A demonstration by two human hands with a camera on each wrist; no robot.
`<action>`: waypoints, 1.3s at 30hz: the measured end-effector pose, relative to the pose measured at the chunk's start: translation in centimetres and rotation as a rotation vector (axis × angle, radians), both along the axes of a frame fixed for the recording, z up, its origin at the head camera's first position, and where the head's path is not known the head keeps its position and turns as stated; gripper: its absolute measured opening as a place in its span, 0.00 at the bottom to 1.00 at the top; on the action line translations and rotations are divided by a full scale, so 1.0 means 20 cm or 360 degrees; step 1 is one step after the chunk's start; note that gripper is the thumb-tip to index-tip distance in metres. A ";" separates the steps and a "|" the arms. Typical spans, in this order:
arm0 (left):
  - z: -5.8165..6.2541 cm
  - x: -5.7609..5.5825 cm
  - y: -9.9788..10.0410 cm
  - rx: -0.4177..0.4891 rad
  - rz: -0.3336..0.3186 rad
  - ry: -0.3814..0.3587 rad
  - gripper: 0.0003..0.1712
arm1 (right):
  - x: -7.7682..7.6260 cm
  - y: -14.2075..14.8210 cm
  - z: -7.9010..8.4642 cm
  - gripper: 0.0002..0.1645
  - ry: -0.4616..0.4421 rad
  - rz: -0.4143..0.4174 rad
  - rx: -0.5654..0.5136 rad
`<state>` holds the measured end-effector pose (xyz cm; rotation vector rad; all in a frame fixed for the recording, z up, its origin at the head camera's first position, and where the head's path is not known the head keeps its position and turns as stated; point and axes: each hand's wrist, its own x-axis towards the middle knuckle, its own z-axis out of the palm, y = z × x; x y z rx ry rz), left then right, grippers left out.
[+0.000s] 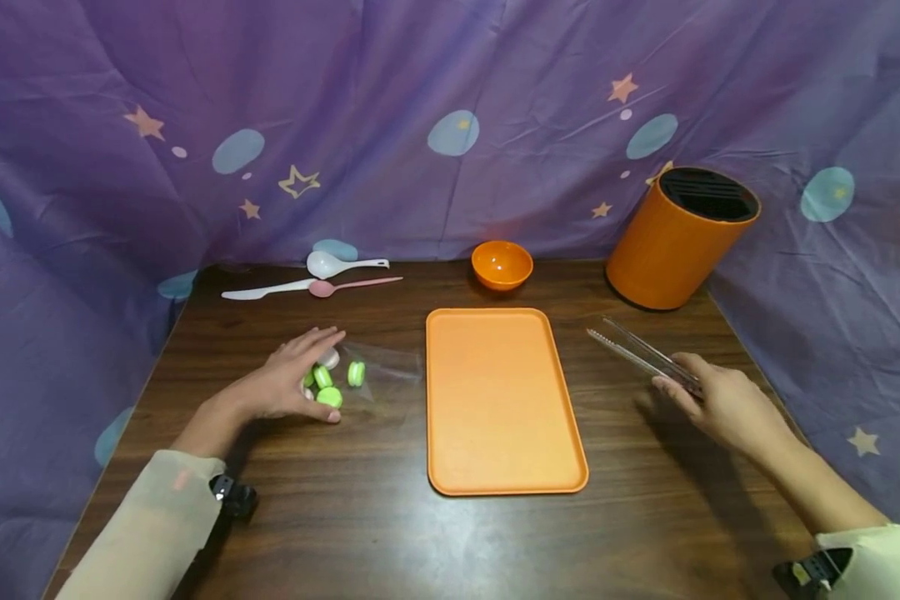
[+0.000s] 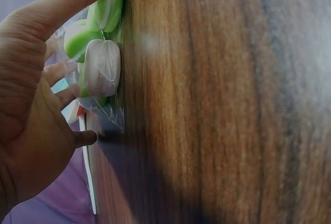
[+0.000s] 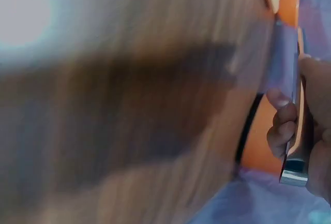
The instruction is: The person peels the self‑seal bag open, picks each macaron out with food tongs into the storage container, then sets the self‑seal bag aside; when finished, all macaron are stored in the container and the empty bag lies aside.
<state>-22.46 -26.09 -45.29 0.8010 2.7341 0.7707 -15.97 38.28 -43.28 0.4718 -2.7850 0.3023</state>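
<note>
A clear plastic bag (image 1: pixel 390 364) lies on the table left of the orange tray (image 1: pixel 498 400), with several green and white macarons (image 1: pixel 329 397) in it. My left hand (image 1: pixel 288 379) reaches over the bag's left end, thumb on the near side and fingers on the far side, spread apart. The left wrist view shows a white macaron (image 2: pixel 102 68) behind the film, beside the hand (image 2: pixel 36 100); whether the fingertips touch the film I cannot tell. Right of the tray, my right hand (image 1: pixel 727 408) grips metal tongs (image 1: pixel 645 354) above the table, their toothed arms apart and pointing to the far left.
Behind the bag lie a white ladle (image 1: pixel 326 265), a pink spoon (image 1: pixel 322 288) and a white knife (image 1: pixel 258 292). An orange bowl (image 1: pixel 502 265) stands behind the tray. At the back right is an orange knife block (image 1: pixel 675 242) with a black top, near the purple curtain (image 1: pixel 390 125).
</note>
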 end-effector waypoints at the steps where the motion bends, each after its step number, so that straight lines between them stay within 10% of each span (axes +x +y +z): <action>1: 0.00 0.00 0.00 -0.0002 0.0003 0.0001 0.75 | -0.01 -0.04 0.02 0.24 0.0033 0.0055 0.0010; 12: 0.00 -0.01 0.00 -0.0006 -0.0008 -0.0042 0.68 | -0.01 -0.59 0.16 0.20 0.0118 0.0615 0.0059; 39: -0.01 -0.01 -0.04 0.0041 0.0016 -0.0096 0.68 | -0.08 -1.37 0.09 0.19 -0.0384 0.0577 0.0165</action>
